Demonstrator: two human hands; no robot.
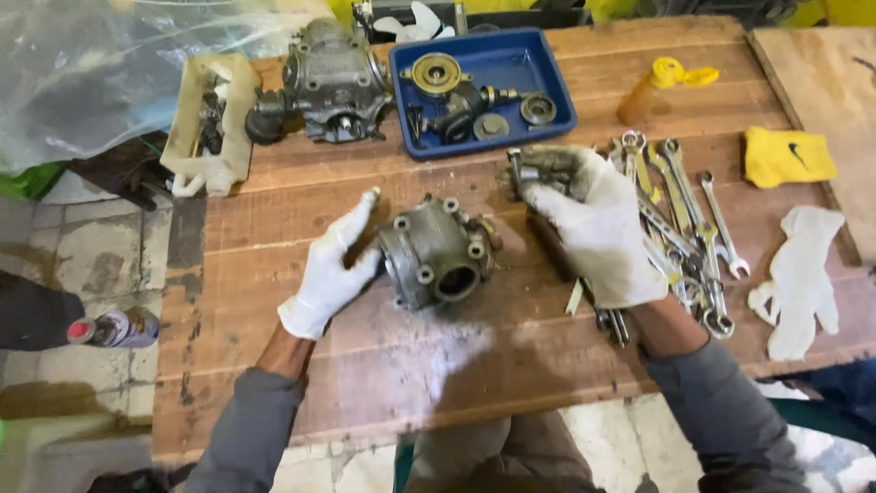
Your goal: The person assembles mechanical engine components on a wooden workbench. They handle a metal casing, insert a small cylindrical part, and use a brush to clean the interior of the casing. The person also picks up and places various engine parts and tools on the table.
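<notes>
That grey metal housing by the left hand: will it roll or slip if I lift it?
The metal housing looks like cast metal, so probably heavy and stiff. Its lumpy bolt bosses should stop rolling. It looks grimy, possibly slippery against the gloved left hand.

We cannot make out the small metal part (pixel 534 169) in the right hand (pixel 598 233); its fingers cover most of it, and motion blurs the rest.

A blue tray (pixel 557 87) of metal parts sits at the table's (pixel 365 365) far edge, wrenches (pixel 684 210), a yellow cloth (pixel 787 157) and a white glove (pixel 803 274) toward its right edge.
</notes>
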